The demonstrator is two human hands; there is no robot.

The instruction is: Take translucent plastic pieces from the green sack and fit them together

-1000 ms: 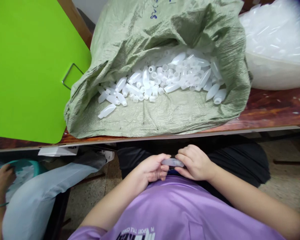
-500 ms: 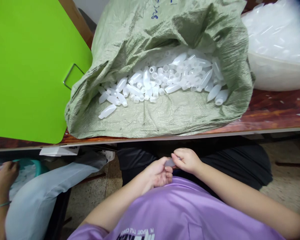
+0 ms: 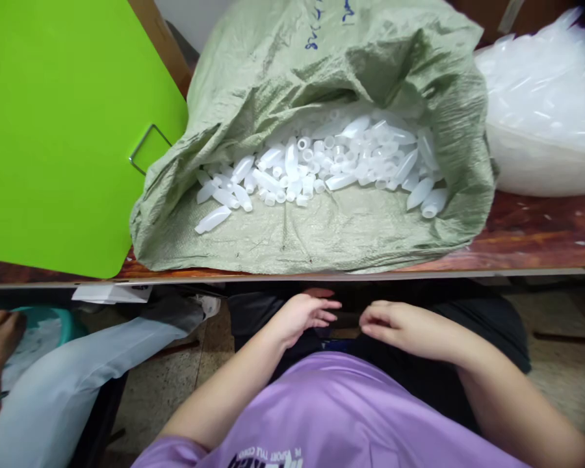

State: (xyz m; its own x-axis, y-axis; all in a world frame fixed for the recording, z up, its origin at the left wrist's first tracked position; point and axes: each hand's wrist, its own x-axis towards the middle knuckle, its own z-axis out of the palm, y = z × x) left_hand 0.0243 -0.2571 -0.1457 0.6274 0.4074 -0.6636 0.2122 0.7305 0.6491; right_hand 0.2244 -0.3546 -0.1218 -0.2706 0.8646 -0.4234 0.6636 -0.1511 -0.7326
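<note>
My left hand [image 3: 312,315] is over my lap with its fingers stretched and spread, nothing between them. Across a small gap, my right hand [image 3: 394,325] hangs with loosely curved fingers, and no object shows in it. Both are below the table edge, in front of my purple shirt. Beyond them, on the table, lies a pale green woven sack [image 3: 322,240] with its mouth toward me. Inside its mouth is a heap of small translucent white plastic tubes [image 3: 292,162], some pointed, some with round open necks.
A bright green board [image 3: 78,136] with a wire handle stands at the left. To the right of the sack is a full clear plastic bag [image 3: 550,117] of white pieces. At lower left, another person's hand [image 3: 0,338] is over a teal basin [image 3: 71,325] of white pieces.
Both hands held a translucent white tube between them earlier. Now the tube is out of sight and the hands have parted, the right one moving rightward. The view has shifted slightly.
</note>
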